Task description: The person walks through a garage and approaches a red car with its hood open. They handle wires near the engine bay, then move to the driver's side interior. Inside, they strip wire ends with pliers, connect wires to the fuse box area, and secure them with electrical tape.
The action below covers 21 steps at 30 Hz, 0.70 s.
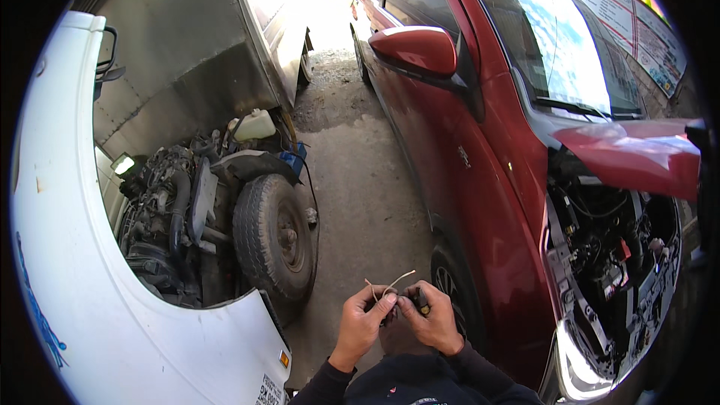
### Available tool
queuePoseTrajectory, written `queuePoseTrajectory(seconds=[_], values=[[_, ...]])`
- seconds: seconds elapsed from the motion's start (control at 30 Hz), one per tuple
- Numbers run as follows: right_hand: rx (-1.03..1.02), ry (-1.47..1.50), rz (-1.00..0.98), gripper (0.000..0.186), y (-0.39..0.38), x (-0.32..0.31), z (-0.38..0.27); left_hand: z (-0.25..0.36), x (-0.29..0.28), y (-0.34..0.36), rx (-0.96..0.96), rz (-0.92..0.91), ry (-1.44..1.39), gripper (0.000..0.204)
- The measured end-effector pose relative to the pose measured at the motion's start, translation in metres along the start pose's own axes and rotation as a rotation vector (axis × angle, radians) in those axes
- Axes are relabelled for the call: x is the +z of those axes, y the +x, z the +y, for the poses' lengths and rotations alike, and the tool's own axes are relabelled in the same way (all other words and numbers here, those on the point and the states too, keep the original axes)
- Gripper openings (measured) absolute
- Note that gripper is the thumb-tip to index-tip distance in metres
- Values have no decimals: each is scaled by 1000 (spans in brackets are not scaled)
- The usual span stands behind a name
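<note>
In front of my body both hands are raised close together, thumbs nearly meeting. My left hand (360,328) pinches a thin, pale wire (400,279), whose loose ends stick up above the fingers. My right hand (439,321) is closed round a small dark piece (423,302) with a yellowish spot, mostly covered by the fingers. Its kind cannot be made out. Whether the wire is joined to that piece is hidden between the thumbs.
On the right stands a red car (480,157), its bonnet (637,151) raised over the engine bay (600,255). To the left, a white truck cab (135,337) is tilted beside an exposed engine (161,210) and a wheel (274,236). Concrete ground (360,210) runs between the vehicles.
</note>
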State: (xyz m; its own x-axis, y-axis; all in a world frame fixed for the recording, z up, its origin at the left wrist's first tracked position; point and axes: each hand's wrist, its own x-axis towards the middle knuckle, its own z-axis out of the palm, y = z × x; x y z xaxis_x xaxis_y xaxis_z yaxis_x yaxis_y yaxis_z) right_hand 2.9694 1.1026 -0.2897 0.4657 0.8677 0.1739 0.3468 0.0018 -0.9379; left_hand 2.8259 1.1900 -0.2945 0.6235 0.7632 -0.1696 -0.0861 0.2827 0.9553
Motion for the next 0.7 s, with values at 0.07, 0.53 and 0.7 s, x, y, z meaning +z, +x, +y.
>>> queuePoseTrajectory(seconds=[0.07, 0.53, 0.7], values=[[15, 16, -24, 19, 60, 16, 5, 21, -19, 49, -30, 53, -20, 21], [-191, -85, -58, 23, 442, 126, 80, 83, -148, 407, 177, 150, 123, 17], [-70, -97, 141, 23, 618, 165, 108, 112, -197, 599, 120, 66, 103, 17]])
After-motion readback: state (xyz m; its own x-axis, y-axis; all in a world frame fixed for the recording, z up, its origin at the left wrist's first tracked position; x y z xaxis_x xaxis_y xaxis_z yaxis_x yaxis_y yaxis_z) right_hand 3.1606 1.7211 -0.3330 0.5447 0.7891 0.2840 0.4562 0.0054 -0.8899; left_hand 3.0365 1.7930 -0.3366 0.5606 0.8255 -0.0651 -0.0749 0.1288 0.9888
